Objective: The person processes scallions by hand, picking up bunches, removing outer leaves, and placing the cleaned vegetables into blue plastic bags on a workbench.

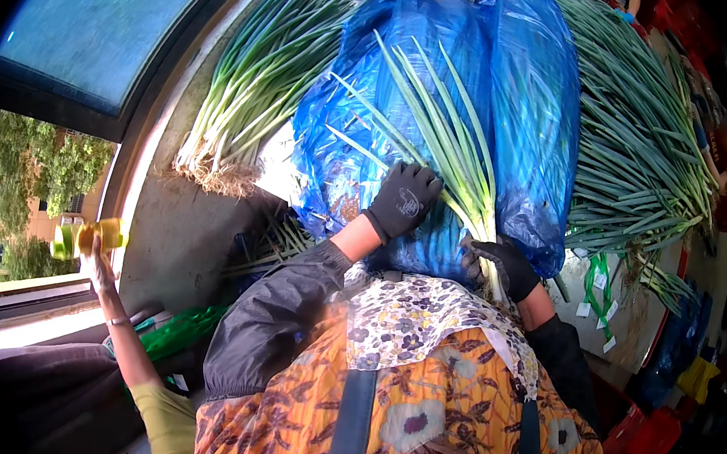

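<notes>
My right hand [509, 265], in a black work glove, grips a small bunch of green onions [472, 185] low on the white stalks. The leaves fan up and away from me over blue plastic sheeting [440, 77]. My left hand [405, 198], in a matching glove, is closed at the left side of the bunch. A few thin green leaves [383, 120] stick out from its fist to the upper left. The roots hang near my floral apron [407, 316] and are partly hidden by the right glove.
A heap of green onions [266, 80] lies at left, roots towards me. A larger heap [641, 135] lies at right. Green ties with white tags [599, 292] lie on the right table edge. Beside the left window, another person's hand [96, 263] holds a yellow object [96, 237].
</notes>
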### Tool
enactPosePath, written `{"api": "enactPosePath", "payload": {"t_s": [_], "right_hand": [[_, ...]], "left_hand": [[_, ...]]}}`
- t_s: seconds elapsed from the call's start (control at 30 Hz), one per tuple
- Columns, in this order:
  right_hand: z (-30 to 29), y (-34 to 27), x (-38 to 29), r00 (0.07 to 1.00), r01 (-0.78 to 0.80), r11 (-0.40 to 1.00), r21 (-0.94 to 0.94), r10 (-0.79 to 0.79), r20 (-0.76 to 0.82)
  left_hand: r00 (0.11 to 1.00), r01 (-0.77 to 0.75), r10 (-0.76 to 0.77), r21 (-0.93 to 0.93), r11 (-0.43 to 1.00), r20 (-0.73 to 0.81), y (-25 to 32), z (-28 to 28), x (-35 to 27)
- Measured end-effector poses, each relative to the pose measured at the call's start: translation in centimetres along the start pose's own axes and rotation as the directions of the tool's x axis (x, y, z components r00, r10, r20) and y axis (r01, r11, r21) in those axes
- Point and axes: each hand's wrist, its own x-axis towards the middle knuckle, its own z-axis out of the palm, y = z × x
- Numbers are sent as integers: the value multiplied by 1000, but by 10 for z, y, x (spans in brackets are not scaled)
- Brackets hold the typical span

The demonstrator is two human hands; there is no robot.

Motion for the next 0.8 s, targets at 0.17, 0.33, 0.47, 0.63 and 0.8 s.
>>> {"api": "enactPosePath", "payload": {"t_s": [0.17,0.33,0.47,0.63,0.8], "right_hand": [[6,-6,5,997,-52,996,-71,48,-59],[9,-8,5,996,-75,997,-3,75,-40],[-2,-3,3,997,-75,997,-27,74,-9],[-23,1,-15,985,-135,990,-33,138,101],[-24,7,-17,991,-49,993,-103,61,122]], "left_hand": [[988,123,-113,-98,988,105,15,16,-5],[907,112,-206,261,959,367,39,23,14],[952,275,-300,260,926,63,9,52,-6],[716,698,-686,-147,701,131,-79,-19,-30],[549,479,-505,244,843,667,-166,-69,-101]]}}
